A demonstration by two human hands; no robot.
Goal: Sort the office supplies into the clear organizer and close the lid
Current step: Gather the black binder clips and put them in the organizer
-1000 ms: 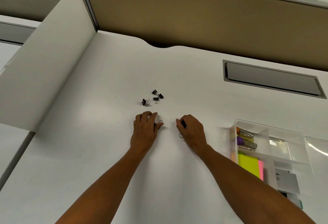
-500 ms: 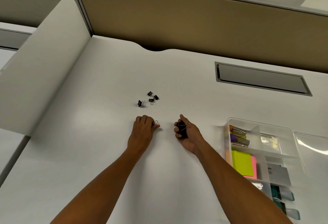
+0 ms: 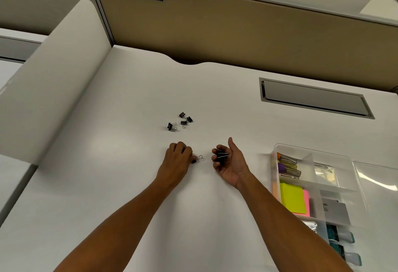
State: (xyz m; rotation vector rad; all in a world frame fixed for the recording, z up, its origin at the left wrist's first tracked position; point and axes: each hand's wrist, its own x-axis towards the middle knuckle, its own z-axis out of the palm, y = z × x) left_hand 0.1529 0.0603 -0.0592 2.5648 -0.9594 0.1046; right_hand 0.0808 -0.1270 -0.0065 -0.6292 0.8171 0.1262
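Several small black binder clips (image 3: 180,120) lie loose on the white desk (image 3: 120,185), beyond both hands. My left hand (image 3: 177,159) is palm down and pinches one black binder clip (image 3: 197,159) at its fingertips. My right hand (image 3: 228,159) is turned palm up and cups a few black binder clips (image 3: 221,156). The clear organizer (image 3: 305,153) stands open at the right, with large clips, yellow and pink sticky notes (image 3: 294,199), a grey card and teal items in its compartments.
The organizer's clear lid (image 3: 379,183) lies flat to the right of it. A grey cable hatch (image 3: 314,98) is set into the desk at the back right. A white side panel (image 3: 49,99) borders the left, a tan partition the back.
My right hand has turned palm up with clips gathered in it. My left hand has picked up a clip at its fingertips. The view has shifted slightly.
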